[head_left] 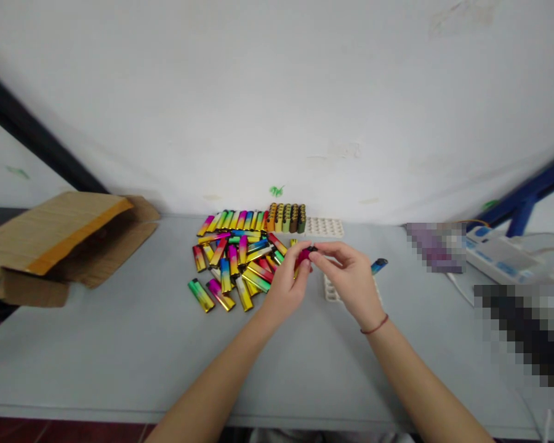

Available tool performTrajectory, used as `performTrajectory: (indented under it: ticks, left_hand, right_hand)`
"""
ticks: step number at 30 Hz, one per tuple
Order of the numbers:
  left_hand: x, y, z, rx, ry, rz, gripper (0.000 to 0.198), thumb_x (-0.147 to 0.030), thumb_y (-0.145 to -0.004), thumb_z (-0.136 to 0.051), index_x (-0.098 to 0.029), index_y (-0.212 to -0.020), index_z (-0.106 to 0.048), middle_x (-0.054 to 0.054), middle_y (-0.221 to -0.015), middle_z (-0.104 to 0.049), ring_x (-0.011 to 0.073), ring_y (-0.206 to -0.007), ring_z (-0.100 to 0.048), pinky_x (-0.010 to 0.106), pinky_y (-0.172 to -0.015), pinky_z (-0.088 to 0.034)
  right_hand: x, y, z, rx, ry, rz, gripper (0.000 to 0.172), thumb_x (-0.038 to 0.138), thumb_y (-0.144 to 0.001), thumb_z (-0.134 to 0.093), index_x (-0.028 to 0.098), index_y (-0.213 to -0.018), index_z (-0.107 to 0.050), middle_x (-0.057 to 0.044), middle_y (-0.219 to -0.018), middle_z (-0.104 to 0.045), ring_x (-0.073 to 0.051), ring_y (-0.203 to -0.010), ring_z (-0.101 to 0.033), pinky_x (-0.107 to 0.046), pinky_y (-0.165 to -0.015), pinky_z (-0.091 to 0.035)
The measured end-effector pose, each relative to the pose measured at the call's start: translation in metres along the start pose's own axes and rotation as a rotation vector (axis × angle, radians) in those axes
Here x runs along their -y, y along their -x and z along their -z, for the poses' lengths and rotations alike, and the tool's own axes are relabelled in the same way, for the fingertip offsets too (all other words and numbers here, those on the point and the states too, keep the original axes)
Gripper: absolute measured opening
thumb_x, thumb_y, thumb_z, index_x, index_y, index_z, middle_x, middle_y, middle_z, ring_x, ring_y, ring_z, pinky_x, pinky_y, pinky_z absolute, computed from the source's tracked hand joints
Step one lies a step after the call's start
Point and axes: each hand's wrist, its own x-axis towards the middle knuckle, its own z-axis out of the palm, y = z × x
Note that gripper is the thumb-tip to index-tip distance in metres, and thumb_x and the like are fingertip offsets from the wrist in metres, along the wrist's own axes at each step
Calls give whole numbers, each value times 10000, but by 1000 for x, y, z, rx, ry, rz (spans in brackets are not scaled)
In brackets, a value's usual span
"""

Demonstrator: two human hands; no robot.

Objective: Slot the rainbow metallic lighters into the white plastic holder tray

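Observation:
A magenta lighter (303, 255) is held between both hands near the middle of the table. My left hand (287, 280) is closed round its body. The fingertips of my right hand (346, 274) pinch its dark top end. Left of the hands lies a loose pile of shiny multicoloured lighters (233, 261). Behind the pile, more lighters stand upright in rows (287, 218), beside a white tray with holes (325, 227). Under my right hand, a second white tray (331, 289) is partly hidden. A blue lighter (378, 266) shows just beyond that hand.
An open cardboard box (74, 237) lies on its side at the left of the grey table (166, 357). At the right are a white power strip (498, 255) with cables and two blurred-out items. A white wall (277, 111) rises behind the table.

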Motion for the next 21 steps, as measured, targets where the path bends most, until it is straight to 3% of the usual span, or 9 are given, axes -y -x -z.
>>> performTrajectory:
  ticks: [9,16,18,21]
  left_hand:
    - [-4,-1,4,4,9,32,367,-360,-957,-519,-218,-1295,-521,114,-1222,-607,178,-912,-598,342,-888,-488]
    - [-6,-1,8,7,75,72,388,-375,-918,-593,-201,-1249,-487,107,-1152,-602,209,-1058,-572,357,-925,-461]
    - [-5,-2,9,31,96,90,384,-405,-902,-615,-192,-1200,-499,96,-1106,-603,196,-1019,-570,330,-881,-463]
    - [-3,-3,11,77,148,144,375,-477,-903,-594,-182,-1125,-528,39,-888,-597,148,-799,-553,281,-723,-451]
  right_hand:
    - [3,-2,12,107,113,42,214,383,-759,-733,216,-887,-772,-57,-947,-776,-204,-858,-715,-332,-741,-622]
    - [4,-9,14,155,76,-27,280,365,-715,-780,206,-935,-709,-37,-846,-763,-186,-804,-715,-312,-718,-596]
    - [3,-10,15,174,91,-22,290,356,-709,-788,206,-936,-688,-29,-832,-753,-179,-796,-712,-306,-720,-584]
    - [7,-11,22,196,150,30,261,381,-755,-757,205,-935,-687,-41,-871,-748,-177,-815,-703,-306,-726,-571]
